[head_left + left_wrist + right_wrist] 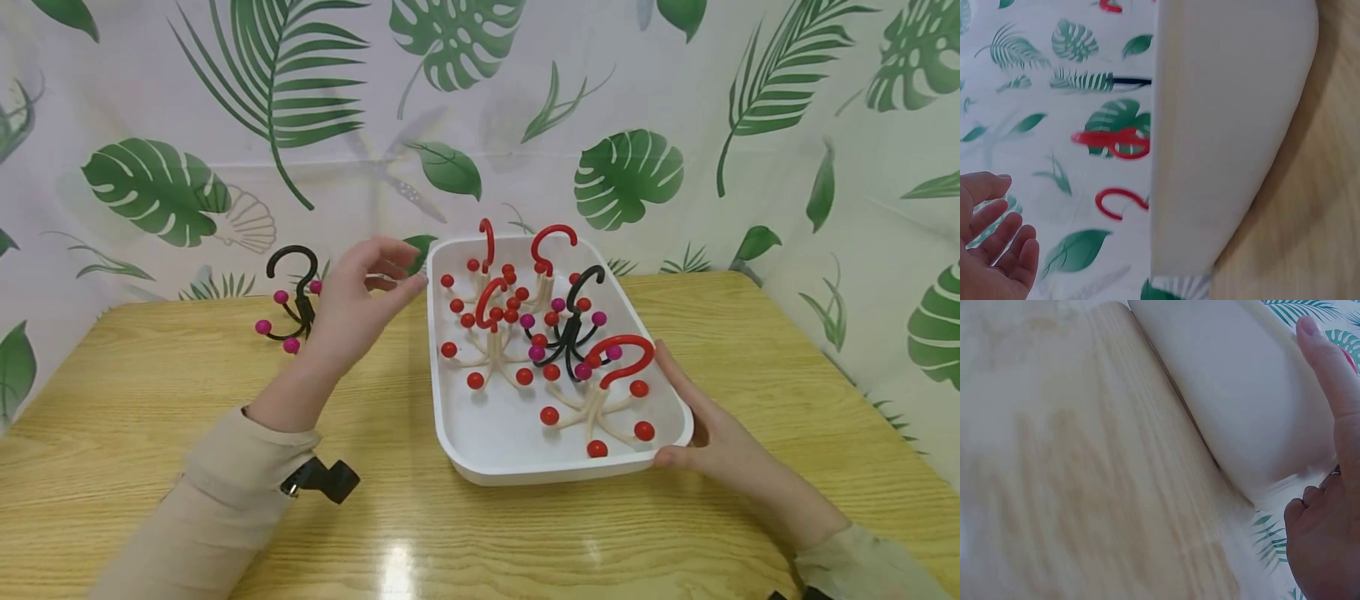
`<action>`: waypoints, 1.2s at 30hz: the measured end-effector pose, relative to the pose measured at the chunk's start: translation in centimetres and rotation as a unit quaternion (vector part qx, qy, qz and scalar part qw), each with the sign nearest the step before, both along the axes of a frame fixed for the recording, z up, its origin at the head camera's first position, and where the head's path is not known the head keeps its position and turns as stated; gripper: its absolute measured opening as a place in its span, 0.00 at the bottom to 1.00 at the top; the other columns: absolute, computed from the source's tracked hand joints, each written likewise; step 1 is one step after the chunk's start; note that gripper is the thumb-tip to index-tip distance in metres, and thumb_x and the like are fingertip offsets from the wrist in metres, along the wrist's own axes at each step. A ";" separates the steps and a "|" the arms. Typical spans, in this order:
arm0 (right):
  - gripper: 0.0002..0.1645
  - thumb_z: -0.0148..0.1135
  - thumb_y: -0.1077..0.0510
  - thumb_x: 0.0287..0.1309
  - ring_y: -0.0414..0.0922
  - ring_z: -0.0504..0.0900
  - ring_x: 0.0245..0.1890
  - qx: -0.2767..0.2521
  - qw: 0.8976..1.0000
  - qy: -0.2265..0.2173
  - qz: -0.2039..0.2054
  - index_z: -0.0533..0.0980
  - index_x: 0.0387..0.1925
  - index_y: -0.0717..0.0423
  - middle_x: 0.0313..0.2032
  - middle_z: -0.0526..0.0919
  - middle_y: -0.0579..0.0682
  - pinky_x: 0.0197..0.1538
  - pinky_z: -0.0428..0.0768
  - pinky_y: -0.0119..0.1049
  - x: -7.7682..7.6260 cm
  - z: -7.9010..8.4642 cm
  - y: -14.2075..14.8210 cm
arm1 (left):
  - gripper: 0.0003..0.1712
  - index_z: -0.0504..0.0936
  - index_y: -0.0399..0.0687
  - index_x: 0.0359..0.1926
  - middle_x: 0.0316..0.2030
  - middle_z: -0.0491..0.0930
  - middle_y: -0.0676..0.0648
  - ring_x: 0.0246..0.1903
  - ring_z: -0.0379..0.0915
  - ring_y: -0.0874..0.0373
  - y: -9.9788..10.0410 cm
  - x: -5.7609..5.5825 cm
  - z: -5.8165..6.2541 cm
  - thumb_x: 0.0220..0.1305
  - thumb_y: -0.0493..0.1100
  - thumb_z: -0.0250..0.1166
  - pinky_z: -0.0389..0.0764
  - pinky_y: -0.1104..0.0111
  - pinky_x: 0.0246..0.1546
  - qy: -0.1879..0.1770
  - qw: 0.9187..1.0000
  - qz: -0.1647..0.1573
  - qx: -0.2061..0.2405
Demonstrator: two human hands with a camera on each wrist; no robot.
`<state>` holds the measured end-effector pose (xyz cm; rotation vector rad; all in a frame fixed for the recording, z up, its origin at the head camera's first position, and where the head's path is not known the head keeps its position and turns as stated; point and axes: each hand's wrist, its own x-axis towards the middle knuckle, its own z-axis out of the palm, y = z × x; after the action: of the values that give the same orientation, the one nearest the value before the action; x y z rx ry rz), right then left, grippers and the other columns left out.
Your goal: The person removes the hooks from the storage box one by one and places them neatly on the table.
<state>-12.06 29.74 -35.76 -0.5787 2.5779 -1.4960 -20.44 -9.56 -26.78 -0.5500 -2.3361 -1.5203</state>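
Note:
A white plastic tray [495, 433] holds several hanging hooks with curved, ball-tipped arms. Most, like the front one [596, 400], have a red hook, beige arms and red balls; a black one [572, 329] has magenta balls. My right hand [708, 442] grips the tray's near right corner, thumb by the rim; its fingers are partly hidden behind the wall. Left of the tray, my left hand [360, 304] is raised with loosely bent fingers and nothing in them. The left wrist view shows that hand [994, 250] apart from the tray wall [1229, 112].
Another black hook with magenta balls [302, 304] stands on the wooden table [375, 517], partly hidden behind my left hand and wrist. A leaf-patterned cloth [517, 167] rises behind the table's far edge.

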 end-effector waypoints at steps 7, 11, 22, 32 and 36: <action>0.62 0.69 0.61 0.53 0.62 0.41 0.71 0.009 1.000 0.007 -0.005 0.38 0.74 0.34 0.75 0.35 0.44 0.54 0.66 0.22 0.1 0.0 -0.1 | 0.17 0.77 0.44 0.51 0.45 0.76 0.49 0.44 0.73 0.57 2.7 0.8 -1.1 0.61 0.41 0.67 0.77 0.65 0.47 -0.015 0.999 -0.042 0.012; 0.62 0.68 0.61 0.53 0.62 0.41 0.71 0.008 1.000 0.006 -0.006 0.38 0.75 0.35 0.75 0.35 0.44 0.54 0.66 0.22 0.1 0.0 -0.1 | 0.17 0.78 0.44 0.51 0.45 0.76 0.49 0.44 0.73 0.56 3.8 0.8 -1.6 0.61 0.39 0.67 0.77 0.64 0.47 -0.017 0.998 -0.060 0.019; 0.61 0.68 0.60 0.54 0.63 0.41 0.71 0.004 1.000 -0.003 -0.007 0.37 0.74 0.34 0.75 0.35 0.45 0.54 0.66 0.22 0.1 0.1 -0.2 | 0.17 0.77 0.46 0.52 0.45 0.78 0.49 0.44 0.74 0.56 5.6 0.9 -2.6 0.61 0.36 0.66 0.77 0.64 0.48 -0.039 0.997 -0.066 0.024; 0.61 0.68 0.59 0.54 0.64 0.42 0.70 0.005 1.000 0.000 -0.008 0.37 0.75 0.37 0.75 0.35 0.46 0.54 0.67 0.22 0.1 0.0 -0.2 | 0.18 0.78 0.47 0.53 0.45 0.78 0.48 0.43 0.74 0.56 6.2 0.6 -3.0 0.62 0.36 0.65 0.78 0.67 0.46 -0.050 0.996 -0.067 -0.003; 0.61 0.68 0.59 0.54 0.63 0.41 0.71 0.005 1.000 -0.003 -0.009 0.36 0.75 0.39 0.75 0.35 0.45 0.54 0.66 0.22 0.1 0.0 -0.2 | 0.16 0.80 0.46 0.51 0.45 0.79 0.49 0.43 0.73 0.56 6.3 0.6 -3.0 0.62 0.34 0.64 0.78 0.66 0.46 -0.053 0.996 -0.074 -0.009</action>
<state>-11.98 29.53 -35.76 -0.5496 2.5915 -1.4881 -19.87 -3.23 -29.76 -0.6752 -2.4375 -1.6318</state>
